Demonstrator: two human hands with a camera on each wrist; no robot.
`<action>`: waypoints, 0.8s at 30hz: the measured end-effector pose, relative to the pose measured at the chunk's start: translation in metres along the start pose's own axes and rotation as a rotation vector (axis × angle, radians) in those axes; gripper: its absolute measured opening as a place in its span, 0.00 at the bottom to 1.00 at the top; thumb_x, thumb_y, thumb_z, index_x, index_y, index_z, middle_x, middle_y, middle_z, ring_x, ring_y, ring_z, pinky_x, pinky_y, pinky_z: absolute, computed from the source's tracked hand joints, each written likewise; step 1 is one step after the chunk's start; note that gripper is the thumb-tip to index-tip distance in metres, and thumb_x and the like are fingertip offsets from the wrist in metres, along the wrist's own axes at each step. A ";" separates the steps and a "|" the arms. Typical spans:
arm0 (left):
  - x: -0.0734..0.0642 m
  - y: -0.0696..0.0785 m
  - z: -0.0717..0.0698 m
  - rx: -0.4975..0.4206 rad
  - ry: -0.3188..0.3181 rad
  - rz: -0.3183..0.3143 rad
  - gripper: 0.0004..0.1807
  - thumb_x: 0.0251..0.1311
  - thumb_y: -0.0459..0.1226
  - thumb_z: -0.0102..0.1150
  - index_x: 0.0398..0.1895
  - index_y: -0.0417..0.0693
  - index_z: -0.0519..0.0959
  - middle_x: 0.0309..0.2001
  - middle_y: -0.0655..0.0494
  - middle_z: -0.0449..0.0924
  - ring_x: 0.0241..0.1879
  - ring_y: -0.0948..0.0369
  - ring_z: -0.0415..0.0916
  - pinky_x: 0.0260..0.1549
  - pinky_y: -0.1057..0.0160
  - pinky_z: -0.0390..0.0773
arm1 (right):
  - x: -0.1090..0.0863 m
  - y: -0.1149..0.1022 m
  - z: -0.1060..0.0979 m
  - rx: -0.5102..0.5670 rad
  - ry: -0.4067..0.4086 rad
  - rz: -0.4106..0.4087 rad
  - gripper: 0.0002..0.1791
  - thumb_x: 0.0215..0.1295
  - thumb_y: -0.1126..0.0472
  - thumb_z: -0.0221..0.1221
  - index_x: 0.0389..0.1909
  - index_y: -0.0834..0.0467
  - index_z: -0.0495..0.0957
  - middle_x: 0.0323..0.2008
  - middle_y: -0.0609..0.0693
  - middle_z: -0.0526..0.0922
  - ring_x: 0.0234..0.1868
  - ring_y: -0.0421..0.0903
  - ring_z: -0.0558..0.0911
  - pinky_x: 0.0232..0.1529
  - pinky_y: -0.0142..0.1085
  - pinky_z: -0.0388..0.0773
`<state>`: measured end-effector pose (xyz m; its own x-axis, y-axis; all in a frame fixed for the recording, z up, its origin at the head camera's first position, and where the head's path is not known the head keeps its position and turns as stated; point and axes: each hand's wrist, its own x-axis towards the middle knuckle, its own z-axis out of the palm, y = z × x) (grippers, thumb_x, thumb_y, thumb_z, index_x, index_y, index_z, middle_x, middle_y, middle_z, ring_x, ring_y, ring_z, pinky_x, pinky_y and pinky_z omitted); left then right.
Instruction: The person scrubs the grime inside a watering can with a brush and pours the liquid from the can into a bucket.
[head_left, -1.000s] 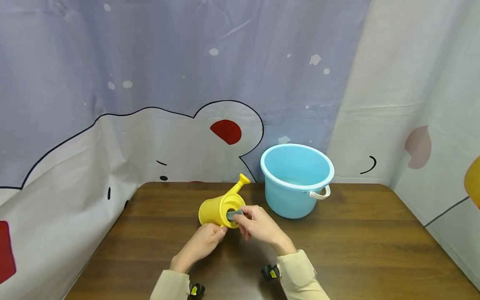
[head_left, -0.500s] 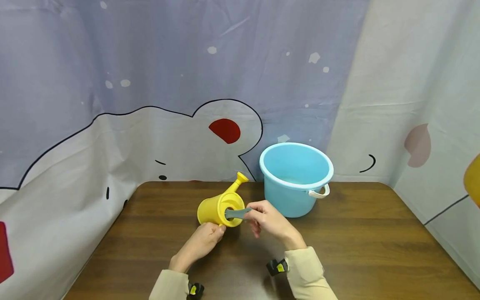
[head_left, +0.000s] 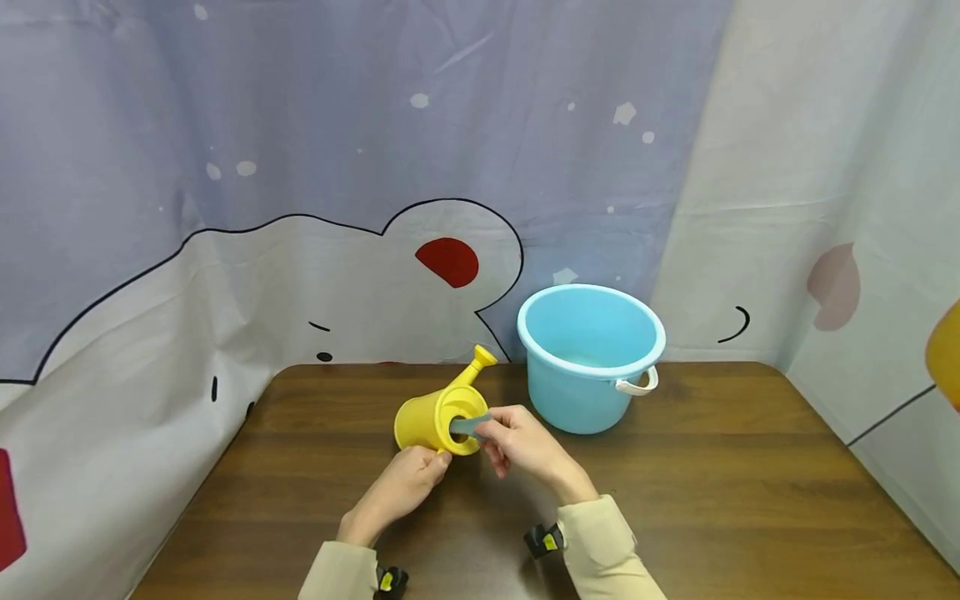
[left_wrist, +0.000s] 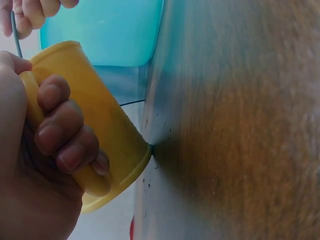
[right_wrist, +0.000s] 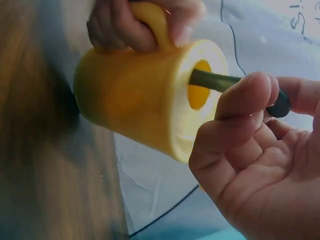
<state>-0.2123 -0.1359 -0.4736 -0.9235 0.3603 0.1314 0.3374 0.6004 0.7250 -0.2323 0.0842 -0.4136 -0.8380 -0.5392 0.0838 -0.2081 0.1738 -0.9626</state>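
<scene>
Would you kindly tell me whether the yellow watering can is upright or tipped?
Tipped: the yellow watering can leans over, its top facing toward the right hand rather than straight up.

Light-blue round plastic bucket (head_left: 577,402) is standing upright near the back edge of a brown wood-grain table (head_left: 712,475); its white handle (head_left: 636,388) is sticking out at the front right. Behind, a creased pale-blue and white cloth backdrop (head_left: 337,117) is hanging, showing black outlines (head_left: 522,258), white flecks (head_left: 624,113), a red printed patch (head_left: 452,263) near centre. Yellow printed shape (head_left: 947,357) is showing at far right edge, red printed shape (head_left: 9,512) at far left.
</scene>
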 end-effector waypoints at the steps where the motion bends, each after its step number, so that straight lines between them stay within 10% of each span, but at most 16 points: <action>1: 0.000 0.000 0.000 0.000 -0.005 0.000 0.31 0.74 0.47 0.43 0.07 0.51 0.62 0.10 0.68 0.55 0.12 0.69 0.50 0.14 0.68 0.52 | 0.000 0.000 0.002 -0.005 -0.003 0.009 0.15 0.71 0.61 0.51 0.26 0.67 0.72 0.12 0.50 0.71 0.12 0.45 0.72 0.19 0.36 0.72; 24: -0.001 -0.001 -0.001 -0.039 -0.015 -0.025 0.32 0.75 0.47 0.42 0.07 0.50 0.63 0.09 0.68 0.55 0.12 0.68 0.51 0.14 0.68 0.52 | -0.008 0.001 -0.020 0.147 -0.183 -0.056 0.15 0.71 0.63 0.53 0.30 0.72 0.70 0.15 0.52 0.70 0.13 0.45 0.72 0.20 0.34 0.71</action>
<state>-0.2125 -0.1377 -0.4739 -0.9286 0.3563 0.1034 0.3070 0.5813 0.7535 -0.2361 0.1048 -0.4105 -0.7189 -0.6874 0.1033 -0.1651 0.0245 -0.9860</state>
